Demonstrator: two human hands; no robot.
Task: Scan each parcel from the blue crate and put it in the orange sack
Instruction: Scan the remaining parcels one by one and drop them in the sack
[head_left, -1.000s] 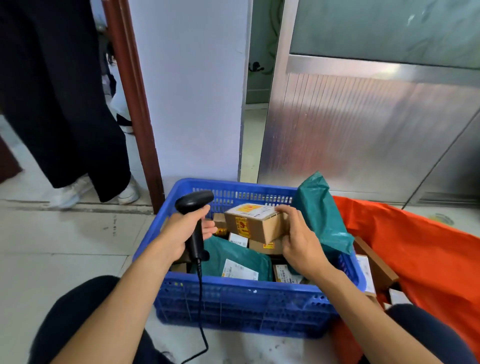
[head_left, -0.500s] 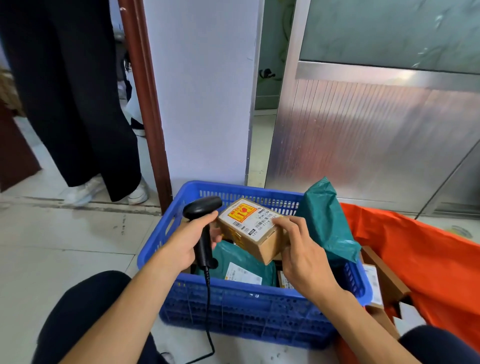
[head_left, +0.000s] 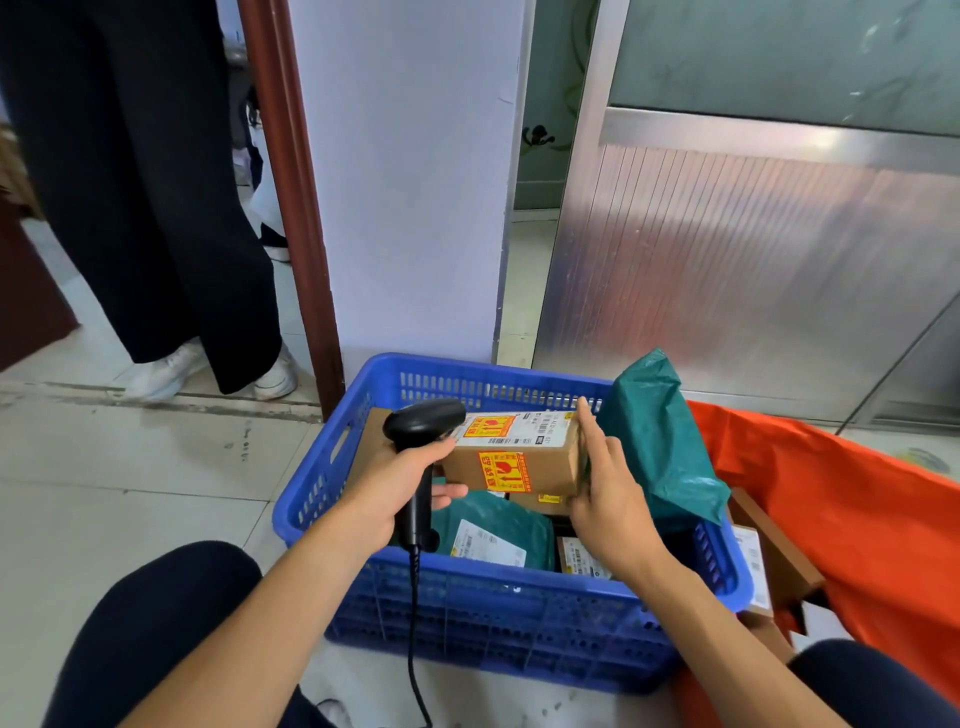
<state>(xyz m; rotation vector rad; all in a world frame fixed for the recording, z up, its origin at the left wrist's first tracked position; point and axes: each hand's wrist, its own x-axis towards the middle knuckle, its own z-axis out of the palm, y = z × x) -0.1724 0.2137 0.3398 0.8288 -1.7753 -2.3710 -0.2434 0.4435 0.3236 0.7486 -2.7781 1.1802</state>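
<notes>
My right hand (head_left: 605, 493) grips the right end of a small cardboard box (head_left: 519, 457) with yellow-red stickers and a white barcode label, held level above the blue crate (head_left: 493, 618). My left hand (head_left: 395, 488) holds a black corded barcode scanner (head_left: 423, 447), its head close to the box's left end. Inside the crate lie green mailer bags (head_left: 493, 530), one standing upright (head_left: 654, 436) at the right, and more small boxes. The orange sack (head_left: 857, 514) lies open to the right of the crate, with brown parcels (head_left: 774, 556) in its mouth.
A person in black trousers and white shoes (head_left: 166, 369) stands at the back left by a brown door frame (head_left: 296, 208). A white wall and a metal door panel (head_left: 727, 270) rise behind the crate. My knees are at the bottom edge, on tiled floor.
My right hand has lifted the cardboard box out of the crate and turned it level, label side up. The scanner in my left hand has moved close to the box's left end.
</notes>
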